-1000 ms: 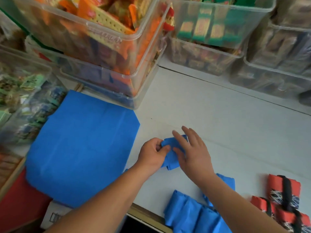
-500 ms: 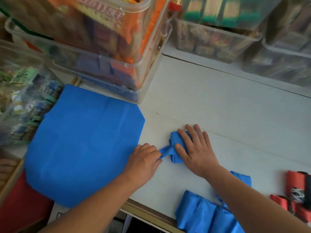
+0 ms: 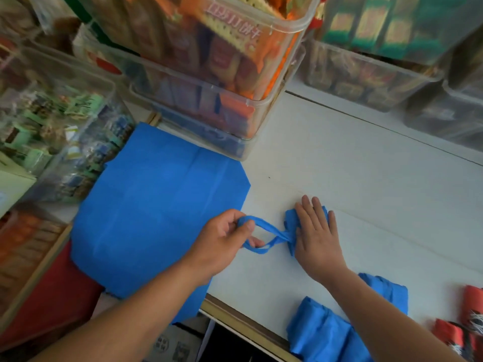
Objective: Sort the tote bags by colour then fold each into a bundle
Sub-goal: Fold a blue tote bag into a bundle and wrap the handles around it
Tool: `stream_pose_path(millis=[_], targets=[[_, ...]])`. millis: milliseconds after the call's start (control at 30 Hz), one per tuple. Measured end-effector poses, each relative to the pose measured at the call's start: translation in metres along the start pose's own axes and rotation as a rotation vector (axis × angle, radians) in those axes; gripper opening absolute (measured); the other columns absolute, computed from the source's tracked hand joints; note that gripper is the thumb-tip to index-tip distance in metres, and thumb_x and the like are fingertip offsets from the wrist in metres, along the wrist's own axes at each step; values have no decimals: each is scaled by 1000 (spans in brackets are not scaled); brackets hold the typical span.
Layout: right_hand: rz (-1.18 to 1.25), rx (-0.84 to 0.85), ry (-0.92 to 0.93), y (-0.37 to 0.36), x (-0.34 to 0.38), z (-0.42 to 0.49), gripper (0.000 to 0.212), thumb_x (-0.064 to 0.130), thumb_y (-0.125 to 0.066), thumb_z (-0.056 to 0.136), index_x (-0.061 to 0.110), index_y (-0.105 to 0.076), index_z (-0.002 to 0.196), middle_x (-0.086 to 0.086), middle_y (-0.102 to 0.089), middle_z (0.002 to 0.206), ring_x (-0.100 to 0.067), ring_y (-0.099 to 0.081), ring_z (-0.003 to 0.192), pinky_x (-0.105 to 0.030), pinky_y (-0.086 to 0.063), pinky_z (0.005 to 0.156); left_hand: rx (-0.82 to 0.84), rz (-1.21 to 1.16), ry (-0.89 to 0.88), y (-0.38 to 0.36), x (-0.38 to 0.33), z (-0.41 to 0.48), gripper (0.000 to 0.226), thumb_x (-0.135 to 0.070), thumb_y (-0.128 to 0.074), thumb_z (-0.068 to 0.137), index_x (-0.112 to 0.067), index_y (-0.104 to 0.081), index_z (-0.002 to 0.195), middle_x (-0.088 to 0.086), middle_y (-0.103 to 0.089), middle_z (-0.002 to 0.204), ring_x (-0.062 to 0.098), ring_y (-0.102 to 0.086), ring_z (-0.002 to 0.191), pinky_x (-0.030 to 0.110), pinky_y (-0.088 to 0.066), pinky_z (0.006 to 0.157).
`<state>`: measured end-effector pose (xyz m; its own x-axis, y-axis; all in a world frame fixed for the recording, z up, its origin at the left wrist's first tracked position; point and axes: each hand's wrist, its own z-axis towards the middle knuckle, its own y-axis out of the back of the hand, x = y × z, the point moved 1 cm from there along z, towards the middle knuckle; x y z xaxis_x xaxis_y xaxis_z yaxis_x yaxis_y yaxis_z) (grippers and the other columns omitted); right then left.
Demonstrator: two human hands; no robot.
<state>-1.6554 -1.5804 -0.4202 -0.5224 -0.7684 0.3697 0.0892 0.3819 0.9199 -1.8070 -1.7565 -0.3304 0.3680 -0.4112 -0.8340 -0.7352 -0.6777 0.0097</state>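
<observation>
Pressing down on the folded blue tote bag (image 3: pixel 290 218), the right hand (image 3: pixel 317 236) is seen with fingers straight and close together, pinning it to the white table (image 3: pixel 366 178). The handle loop (image 3: pixel 273 229) is pinched and stretched leftward by the left hand (image 3: pixel 222 240), fingers curled round the strap. Step judged: handle to be wrapped round the bundle. Risks: folds could spring open if palm pressure is eased during the wrap; loop could slip free or twist if pulled too hard. Another blue tote (image 3: pixel 156 210) is laid flat at left, with blue bundles (image 3: pixel 326 333) and red bundles (image 3: pixel 471 309) at the near edge. Print on an orange pack (image 3: pixel 232 22) in the clear bin (image 3: pixel 264 99) is seen upside down and not readable; no brand is made out.
</observation>
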Motion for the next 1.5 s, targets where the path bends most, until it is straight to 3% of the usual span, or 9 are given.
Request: stream_pose_path(millis=[233, 400, 567, 767, 900, 1033, 1167, 1367, 1500], targets=[[-76, 172, -144, 10, 19, 2, 101, 95, -10, 80, 34, -10, 161, 9, 0, 170, -10, 21, 154, -50, 8, 125, -341, 8, 346, -20, 29, 31, 30, -29, -58, 104, 0, -59, 94, 9, -55, 73, 29, -76, 61, 36, -62, 54], [-99, 115, -196, 4, 22, 4, 77, 79, -27, 94, 37, -22, 158, 9, -12, 168, -15, 16, 156, -54, 4, 125, -354, 230, 330, -9, 45, 42, 30, -27, -69, 86, -10, -57, 64, 7, -54, 54, 26, -63, 46, 50, -62, 52], [-125, 61, -121, 5, 5, 5, 64, 71, -25, 98, 37, -36, 151, 10, -23, 164, -17, 7, 157, -56, -2, 125, -175, 595, 249, -10, 46, 45, 53, -50, -59, 94, -15, -46, 56, -2, -48, 44, 27, -68, 50, 32, -47, 48], [-203, 40, -115, 14, -22, 13, 56, 69, -31, 97, 40, -42, 144, 7, -28, 160, -19, 1, 157, -60, -10, 123, -218, 917, -365, -16, 52, 48, 34, -37, -78, 85, -23, -50, 72, -9, -53, 75, 17, -54, 73, 34, -47, 59], [-234, -2, -107, 8, -23, 11, 59, 71, -36, 98, 42, -39, 149, 3, -28, 162, -22, -3, 157, -61, -13, 122, 232, 1123, -974, -13, 72, 50, 13, -18, -63, 96, -15, -70, 106, 1, -64, 134, 20, -55, 134, 42, -48, 111], [-225, -13, -85, 6, -26, 11, 60, 71, -39, 97, 41, -40, 150, 2, -30, 161, -24, -5, 157, -60, -15, 122, 400, 1207, -908, 7, 82, 56, 50, -50, -54, 100, -12, -68, 129, 1, -53, 152, 16, -38, 148, 39, -37, 120], [-205, -3, -81, 6, -28, 12, 64, 74, -36, 94, 42, -40, 150, 2, -30, 161, -22, -2, 156, -59, -17, 120, 450, 1166, -926, 11, 72, 65, 23, -30, -80, 88, -11, -76, 100, 2, -65, 138, 21, -55, 135, 39, -51, 107], [-190, 86, -114, 11, -27, 13, 66, 79, -31, 94, 47, -30, 152, 7, -19, 165, -16, 11, 155, -56, -10, 124, 420, 972, -413, 8, 32, 49, 37, -55, -56, 94, -18, -58, 99, -8, -57, 96, 13, -57, 89, 41, -51, 82], [-149, 123, -122, 17, -24, 14, 70, 79, -19, 92, 48, -27, 153, 9, -15, 166, -13, 15, 154, -54, -6, 125, 375, 801, -524, -10, 11, 33, 26, -34, -72, 94, -11, -63, 103, -5, -65, 122, 10, -54, 120, 16, -41, 102]])
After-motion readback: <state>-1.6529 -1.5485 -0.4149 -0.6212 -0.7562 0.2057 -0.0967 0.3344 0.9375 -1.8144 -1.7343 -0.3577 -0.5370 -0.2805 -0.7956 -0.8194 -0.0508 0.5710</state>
